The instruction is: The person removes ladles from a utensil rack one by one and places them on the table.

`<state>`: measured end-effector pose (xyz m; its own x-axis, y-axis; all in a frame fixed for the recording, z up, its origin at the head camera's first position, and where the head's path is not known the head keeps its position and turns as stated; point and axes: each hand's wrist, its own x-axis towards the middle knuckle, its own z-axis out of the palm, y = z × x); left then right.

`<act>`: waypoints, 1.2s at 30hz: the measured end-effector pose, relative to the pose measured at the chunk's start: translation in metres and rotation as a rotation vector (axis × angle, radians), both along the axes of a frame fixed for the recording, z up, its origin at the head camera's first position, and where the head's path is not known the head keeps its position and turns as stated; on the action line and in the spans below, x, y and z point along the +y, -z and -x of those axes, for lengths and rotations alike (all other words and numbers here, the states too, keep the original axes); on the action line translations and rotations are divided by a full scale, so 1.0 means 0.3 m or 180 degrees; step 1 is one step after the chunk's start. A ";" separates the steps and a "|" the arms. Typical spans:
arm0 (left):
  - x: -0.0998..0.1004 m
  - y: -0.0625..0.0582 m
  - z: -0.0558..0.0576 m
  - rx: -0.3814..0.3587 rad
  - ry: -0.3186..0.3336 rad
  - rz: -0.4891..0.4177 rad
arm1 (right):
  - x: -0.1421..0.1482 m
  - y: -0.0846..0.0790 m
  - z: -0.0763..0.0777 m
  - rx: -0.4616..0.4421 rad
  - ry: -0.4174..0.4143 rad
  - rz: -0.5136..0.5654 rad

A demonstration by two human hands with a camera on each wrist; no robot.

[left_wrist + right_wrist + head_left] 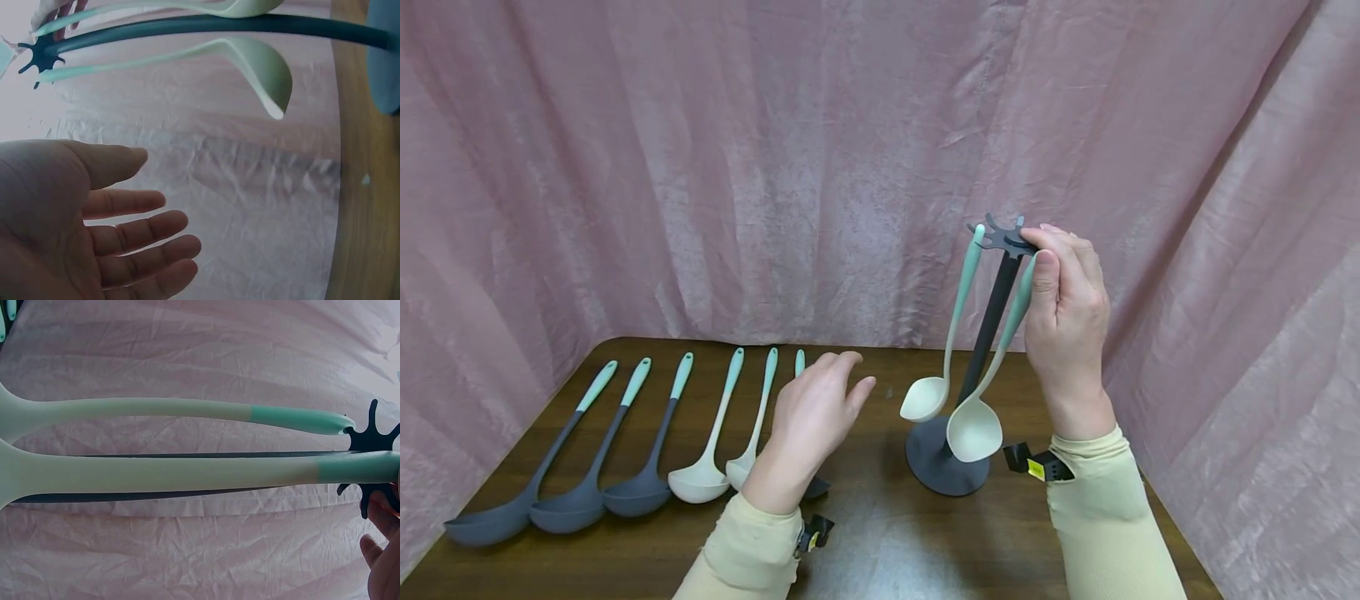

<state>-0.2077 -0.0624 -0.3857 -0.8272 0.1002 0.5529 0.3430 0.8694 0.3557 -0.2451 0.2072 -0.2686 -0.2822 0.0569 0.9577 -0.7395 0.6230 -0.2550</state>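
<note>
A dark utensil stand (997,300) with a hooked top stands right of the middle of the table. From one of its hooks hangs a white ladle (925,398) with a mint handle. My right hand (1071,312) is up at the stand's top, its thumb and fingers pinching the handle end of a second white ladle (975,429). That ladle's bowl hangs low in front of the pole. To the left, my left hand (816,408) hovers over the table, holding nothing. In the left wrist view its fingers (144,231) are spread and fairly straight.
Several ladles lie in a row on the wooden table (880,533): dark grey ones (636,496) at the left, then white ones (700,482). Another dark ladle (816,488) is partly hidden behind my left hand. Pink curtains (775,167) hang behind and at the sides.
</note>
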 end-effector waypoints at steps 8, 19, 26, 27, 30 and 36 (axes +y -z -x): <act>0.054 -0.001 0.007 0.0198 0.0208 -0.0191 | -0.003 -0.003 0.000 0.0042 -0.0026 0.0010; 0.124 -0.022 0.022 0.0067 0.0618 -0.0659 | -0.002 -0.002 -0.001 0.0024 -0.0015 0.0010; 0.165 -0.023 0.037 0.0036 0.0805 -0.0928 | -0.001 -0.003 0.001 0.0020 -0.0012 -0.0007; 0.171 -0.023 0.040 0.0019 0.0822 -0.0965 | -0.001 -0.003 0.001 0.0012 -0.0006 -0.0014; 0.188 -0.019 0.049 -0.0044 0.0860 -0.1057 | 0.001 -0.001 0.003 -0.0008 0.0009 -0.0031; 0.215 -0.006 0.069 -0.0159 0.0944 -0.1167 | 0.001 0.000 0.007 0.0003 -0.0004 -0.0026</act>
<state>-0.2285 0.0021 -0.3837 -0.8189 0.1418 0.5562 0.5322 0.5504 0.6433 -0.2473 0.2077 -0.2687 -0.2814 0.0488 0.9584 -0.7405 0.6241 -0.2492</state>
